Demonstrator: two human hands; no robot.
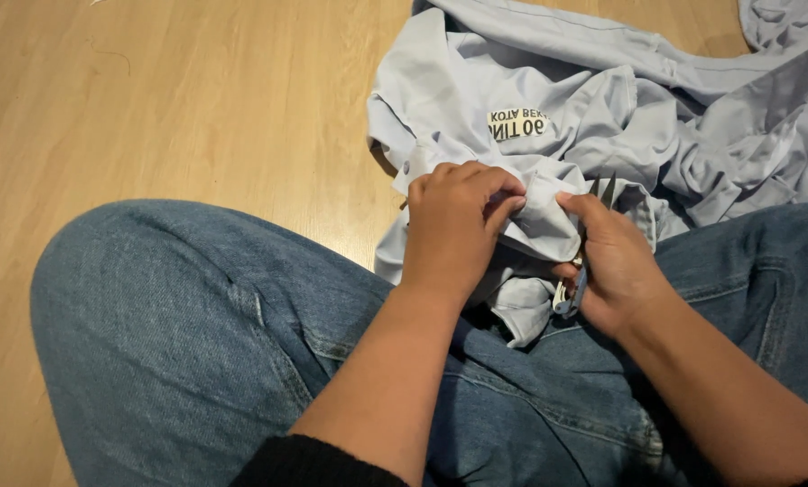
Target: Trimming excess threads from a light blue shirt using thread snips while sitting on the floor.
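I sat cross-legged in jeans (196, 343) on a light wood-look laminate floor (169, 108), pale blue garments (602, 99) heaped beside me: a home room or small sewing space; I could not tell which.

- The garment (602, 108) lies spread on the floor (169, 108), reaching away beyond the fingers and off to their right.
- A bunched fold of it sits between the left hand (453, 225) and the right hand (611, 266), pinched by the fingers (503, 194) of the left.
- The label (517, 124) lies on the garment just beyond the fingers.
- The thread snips (577, 280) sit in the right hand, blades beyond its fingers, against the fold.
- The legs (205, 334) lie under both hands, nearer than the fingers, one knee to their left.
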